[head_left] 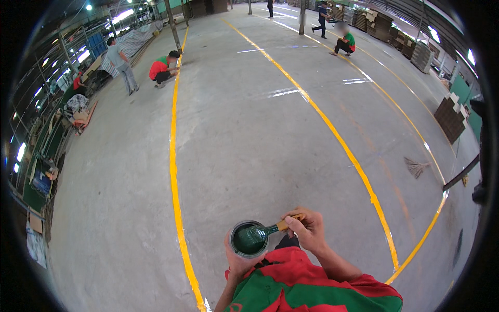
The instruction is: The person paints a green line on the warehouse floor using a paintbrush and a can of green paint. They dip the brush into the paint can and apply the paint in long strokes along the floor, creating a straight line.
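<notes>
My left hand (pixel 238 262) is wrapped round a round, clear-walled tub (pixel 249 255) with dark green paint inside. A paintbrush (pixel 284 224) with a wooden handle is gripped in my right hand (pixel 307 229). Its green-coated head lies over the tub's opening, tilted down toward the left; whether the bristle tips touch the paint I cannot tell. Both hands are close in front of my red and green shirt. Beneath them is the grey concrete floor (pixel 270 171), with a long yellow line (pixel 175 171) to the left and another yellow line (pixel 335 131) to the right.
Ahead on the left, a person in red and green (pixel 162 68) squats at the yellow line; a person in grey (pixel 122 66) stands beyond. Another squats (pixel 345 42) far right. Dark posts (pixel 172 25) rise from the floor. A broom head (pixel 417 167) and stacked brown boards (pixel 450 118) are at right.
</notes>
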A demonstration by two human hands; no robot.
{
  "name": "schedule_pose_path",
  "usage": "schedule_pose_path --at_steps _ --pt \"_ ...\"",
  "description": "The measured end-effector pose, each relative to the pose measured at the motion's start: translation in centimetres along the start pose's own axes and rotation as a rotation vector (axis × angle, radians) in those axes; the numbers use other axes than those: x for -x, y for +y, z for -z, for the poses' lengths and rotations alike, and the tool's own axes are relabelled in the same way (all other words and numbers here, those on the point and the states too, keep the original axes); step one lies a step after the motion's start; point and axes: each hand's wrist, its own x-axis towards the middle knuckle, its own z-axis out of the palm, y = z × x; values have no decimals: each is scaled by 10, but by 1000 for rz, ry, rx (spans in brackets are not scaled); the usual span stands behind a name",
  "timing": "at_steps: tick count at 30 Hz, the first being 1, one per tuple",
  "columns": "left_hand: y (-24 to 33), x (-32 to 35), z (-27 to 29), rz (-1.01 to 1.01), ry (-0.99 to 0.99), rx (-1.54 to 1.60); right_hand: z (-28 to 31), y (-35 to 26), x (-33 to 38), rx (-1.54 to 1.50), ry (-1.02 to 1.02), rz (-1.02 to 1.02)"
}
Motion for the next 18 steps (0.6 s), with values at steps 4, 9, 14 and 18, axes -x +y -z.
schedule_pose_path --at_steps 4,9,14,18 --pt "-2 1 0 -29 21 61 0 0 -1 44 -7 13" --pt "-3 2 0 -25 12 -20 -1 -1 -1 34 -23 33" --pt "14 -3 -4 -17 12 47 -3 -6 0 50 -3 2" --pt "30 -7 -8 51 -4 132 -2 -9 2 44 14 19"
